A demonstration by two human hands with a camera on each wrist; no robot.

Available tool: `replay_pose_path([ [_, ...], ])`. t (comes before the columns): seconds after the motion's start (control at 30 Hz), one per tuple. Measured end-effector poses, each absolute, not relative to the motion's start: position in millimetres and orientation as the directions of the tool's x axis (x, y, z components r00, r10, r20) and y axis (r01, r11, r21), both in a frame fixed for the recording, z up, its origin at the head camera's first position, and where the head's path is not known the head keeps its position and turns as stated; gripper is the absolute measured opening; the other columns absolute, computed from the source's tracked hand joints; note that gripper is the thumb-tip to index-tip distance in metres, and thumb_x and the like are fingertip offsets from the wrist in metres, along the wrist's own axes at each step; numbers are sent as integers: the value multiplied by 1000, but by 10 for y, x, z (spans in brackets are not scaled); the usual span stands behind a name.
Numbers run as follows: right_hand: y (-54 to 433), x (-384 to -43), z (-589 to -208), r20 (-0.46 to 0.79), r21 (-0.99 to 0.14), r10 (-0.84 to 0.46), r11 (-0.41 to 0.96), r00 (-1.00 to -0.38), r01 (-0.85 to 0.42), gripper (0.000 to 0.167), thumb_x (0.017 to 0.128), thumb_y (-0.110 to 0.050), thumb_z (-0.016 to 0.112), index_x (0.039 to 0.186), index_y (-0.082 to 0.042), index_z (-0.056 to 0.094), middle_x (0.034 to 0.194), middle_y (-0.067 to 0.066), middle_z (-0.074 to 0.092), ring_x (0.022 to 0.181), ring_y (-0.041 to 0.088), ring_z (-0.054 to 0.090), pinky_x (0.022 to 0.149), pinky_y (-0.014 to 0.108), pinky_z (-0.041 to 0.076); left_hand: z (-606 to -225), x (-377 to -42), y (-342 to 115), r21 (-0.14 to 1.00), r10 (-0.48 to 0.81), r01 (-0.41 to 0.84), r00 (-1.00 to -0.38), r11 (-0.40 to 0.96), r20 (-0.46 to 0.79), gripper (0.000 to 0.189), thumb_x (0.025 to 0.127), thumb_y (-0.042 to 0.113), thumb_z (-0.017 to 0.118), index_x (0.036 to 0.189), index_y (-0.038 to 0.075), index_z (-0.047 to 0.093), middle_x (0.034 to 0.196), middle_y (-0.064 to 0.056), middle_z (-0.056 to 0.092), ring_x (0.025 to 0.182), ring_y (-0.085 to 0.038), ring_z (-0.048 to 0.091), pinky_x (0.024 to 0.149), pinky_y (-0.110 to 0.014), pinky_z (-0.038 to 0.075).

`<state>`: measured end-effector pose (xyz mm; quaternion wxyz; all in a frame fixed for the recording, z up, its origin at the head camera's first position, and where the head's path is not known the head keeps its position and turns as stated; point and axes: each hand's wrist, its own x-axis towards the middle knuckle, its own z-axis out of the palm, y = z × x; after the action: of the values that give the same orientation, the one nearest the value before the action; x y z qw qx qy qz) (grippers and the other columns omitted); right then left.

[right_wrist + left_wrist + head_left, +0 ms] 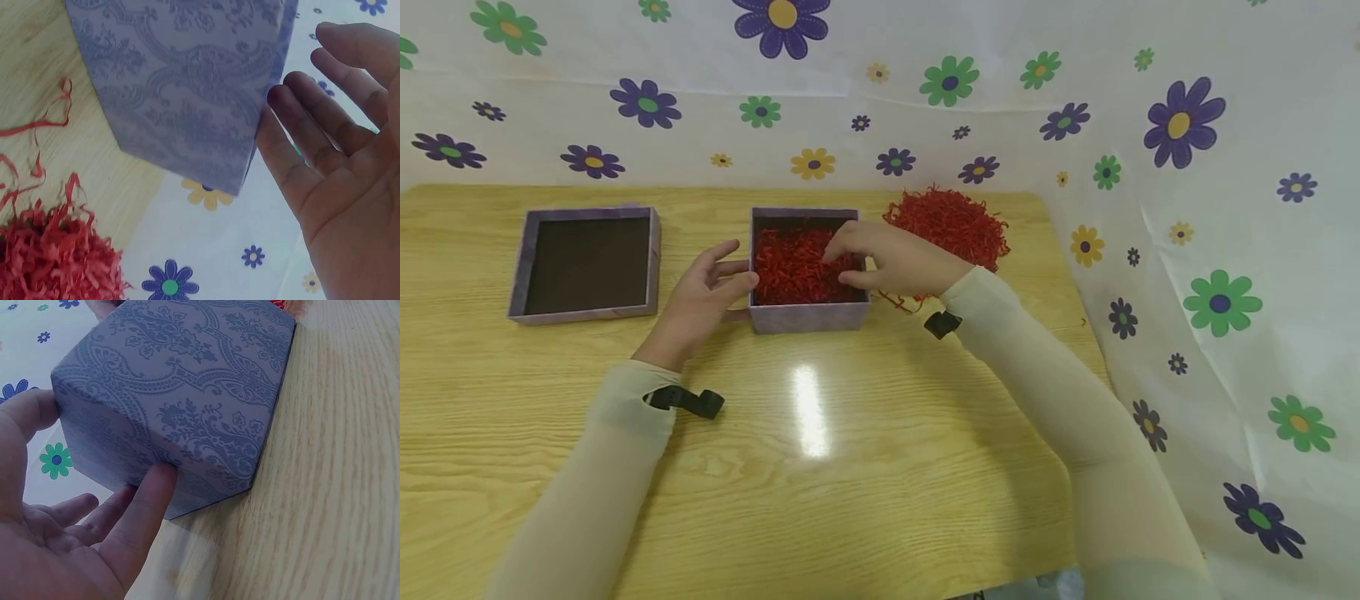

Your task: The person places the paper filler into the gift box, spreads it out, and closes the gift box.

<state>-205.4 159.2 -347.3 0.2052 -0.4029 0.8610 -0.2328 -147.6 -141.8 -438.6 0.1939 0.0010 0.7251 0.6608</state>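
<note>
A purple patterned box [808, 318] stands uncovered on the table, with red shredded paper [793, 262] inside it. My left hand [694, 302] rests its fingertips against the box's left side, its thumb at the rim. In the left wrist view, that hand's fingers [150, 500] touch the patterned wall [194, 381]. Over the right rim of the box reaches my right hand [898, 257], its fingers bent loosely down toward the shreds. Nothing shows between its fingers [284, 156] in the right wrist view, where they lie beside the box wall [187, 87].
A heap of red shredded paper [951, 225] lies just right of the box, with loose strands near my right wrist. To the left is a shallow purple-edged lid [583, 317], dark inside. Behind the wooden table [865, 467] hangs a flowered white sheet [685, 150].
</note>
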Motion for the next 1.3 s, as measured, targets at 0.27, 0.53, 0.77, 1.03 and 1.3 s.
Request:
replay_pose_path([
  [0.27, 1225, -2054, -3649, -198, -470, -786, 601, -586, -647, 41, 103, -26, 68, 140, -10, 63, 139, 2, 60, 131, 19, 55, 112, 32, 44, -4367, -1467, -1428, 959, 249, -272, -926, 80, -283, 84, 101, 43, 67, 167, 22, 19, 162, -12, 38, 143, -32, 44, 109, -56, 47],
  [0.53, 920, -2066, -3776, -271, -388, -717, 692, -643, -609, 62, 99, -35, 73, 153, -15, 51, 148, 2, 53, 137, 16, 50, 115, 30, 40, -4383, -1471, -1414, 960, 247, -276, -928, 46, -279, 83, 102, 40, 66, 167, 20, 19, 162, -13, 37, 141, -35, 46, 104, -53, 52],
  [0.77, 786, -2124, -3918, -284, -421, -744, 663, -604, -619, 62, 100, -35, 71, 154, -13, 49, 153, 4, 50, 142, 17, 46, 119, 29, 36, -4412, -1469, -1400, 960, 252, -271, -927, 64, -279, 84, 100, 42, 68, 167, 20, 20, 161, -13, 39, 144, -33, 43, 109, -54, 48],
  [1.03, 720, -2138, -3969, -331, -481, -744, 662, -581, -574, 53, 103, -33, 66, 150, -12, 53, 150, 2, 54, 139, 16, 50, 116, 29, 38, -4413, -1459, -1399, 961, 240, -257, -931, 98, -274, 87, 98, 47, 69, 166, 21, 21, 161, -13, 40, 148, -32, 39, 114, -56, 41],
  [1.3, 735, -2156, -3943, -353, -464, -742, 667, -569, -582, 53, 104, -33, 65, 152, -15, 51, 152, 0, 53, 141, 14, 47, 118, 29, 37, -4410, -1463, -1404, 961, 241, -268, -931, 63, -275, 86, 99, 43, 69, 166, 20, 20, 161, -12, 39, 147, -31, 40, 110, -57, 46],
])
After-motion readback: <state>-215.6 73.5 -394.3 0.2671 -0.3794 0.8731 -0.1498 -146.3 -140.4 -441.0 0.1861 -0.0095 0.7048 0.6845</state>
